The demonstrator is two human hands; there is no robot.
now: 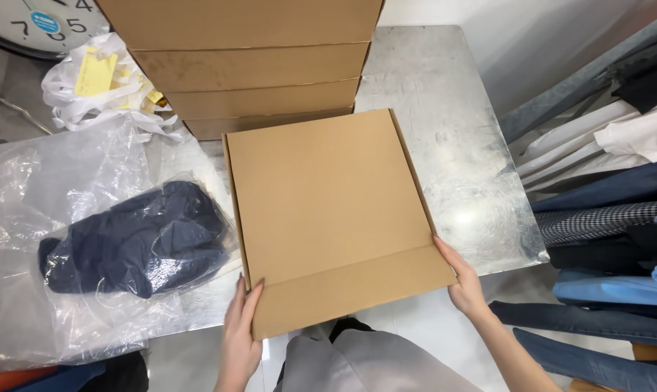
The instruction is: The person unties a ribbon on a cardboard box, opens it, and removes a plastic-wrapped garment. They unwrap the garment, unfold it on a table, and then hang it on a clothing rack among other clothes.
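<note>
A flat brown cardboard box point(328, 210) lies closed on the shiny metal table point(452, 145), its near edge hanging over the table's front. My left hand point(240, 334) grips the box's near left corner. My right hand point(462, 279) holds the near right corner. To the left of the box a dark navy garment in a clear plastic bag point(136, 243) rests on the table.
A stack of several closed cardboard boxes point(248, 65) stands behind the flat one. Loose clear plastic sheeting point(31, 189) covers the table's left. White bags with yellow tags point(100, 83) and a clock point(34, 22) sit far left. Hanging clothes point(611, 196) crowd the right.
</note>
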